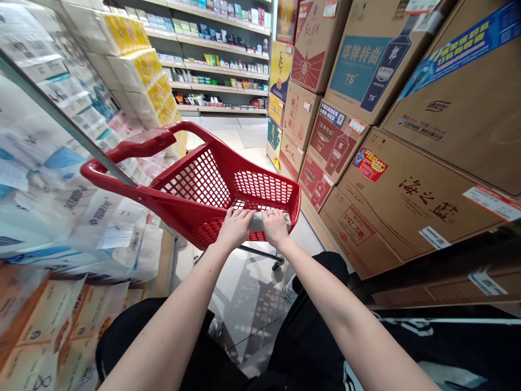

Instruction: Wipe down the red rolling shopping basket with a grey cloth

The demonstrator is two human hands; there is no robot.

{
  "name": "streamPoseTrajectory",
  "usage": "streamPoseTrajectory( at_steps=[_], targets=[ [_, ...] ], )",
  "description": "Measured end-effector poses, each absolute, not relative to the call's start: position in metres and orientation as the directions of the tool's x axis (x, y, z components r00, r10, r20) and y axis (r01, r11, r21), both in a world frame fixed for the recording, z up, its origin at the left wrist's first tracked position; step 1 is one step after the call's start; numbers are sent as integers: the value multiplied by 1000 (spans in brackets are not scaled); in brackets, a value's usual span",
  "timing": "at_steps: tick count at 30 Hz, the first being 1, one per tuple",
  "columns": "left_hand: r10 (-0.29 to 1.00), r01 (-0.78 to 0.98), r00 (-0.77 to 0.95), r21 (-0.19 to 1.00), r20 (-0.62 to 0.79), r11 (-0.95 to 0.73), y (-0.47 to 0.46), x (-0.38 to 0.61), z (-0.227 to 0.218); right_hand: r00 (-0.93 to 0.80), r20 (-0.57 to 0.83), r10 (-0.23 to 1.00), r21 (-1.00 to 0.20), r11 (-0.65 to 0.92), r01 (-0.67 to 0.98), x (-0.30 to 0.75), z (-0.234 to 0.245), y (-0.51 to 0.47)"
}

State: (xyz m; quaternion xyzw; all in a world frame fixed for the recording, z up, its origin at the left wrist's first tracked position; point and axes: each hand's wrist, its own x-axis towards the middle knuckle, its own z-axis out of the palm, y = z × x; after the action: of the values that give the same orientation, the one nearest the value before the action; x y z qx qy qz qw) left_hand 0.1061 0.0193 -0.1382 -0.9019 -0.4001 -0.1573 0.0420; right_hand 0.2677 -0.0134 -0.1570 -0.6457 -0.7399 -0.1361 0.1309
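Note:
A red plastic shopping cart [179,210] stands on the aisle floor, its side toward me and its handle at the left. On its near side rim lies a crumpled light grey cloth [258,222]. My left hand [236,225] is closed over the rim at the cloth's left end. Beside it, my right hand [275,226] curls its fingers over the cloth at the rim, a ring on one finger. Through the lattice walls, the visible part of the basket shows nothing inside. The undersides of both hands are hidden.
Stacked cartons [394,184] line the right side. Wrapped tissue packs [134,70] and white plastic packages [81,206] pile up at the left. Shelves of small goods [220,49] stand at the back. Pale floor tiles [240,130] lead toward them, and a caster [278,264] sits below the cart.

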Motion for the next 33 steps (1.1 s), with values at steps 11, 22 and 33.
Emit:
streamPoseTrajectory(
  at_steps=[11,22,33],
  targets=[
    [681,753,635,-95,365,-651,38,54,-118,-185,315,931,86,166,982,309,-158,-23],
    [725,805,571,-88,384,-587,26,72,-117,-132,368,920,75,112,991,268,-157,-12],
    [662,737,630,-46,407,-674,37,32,-109,-159,285,945,81,141,987,356,-173,-38]
  ],
)
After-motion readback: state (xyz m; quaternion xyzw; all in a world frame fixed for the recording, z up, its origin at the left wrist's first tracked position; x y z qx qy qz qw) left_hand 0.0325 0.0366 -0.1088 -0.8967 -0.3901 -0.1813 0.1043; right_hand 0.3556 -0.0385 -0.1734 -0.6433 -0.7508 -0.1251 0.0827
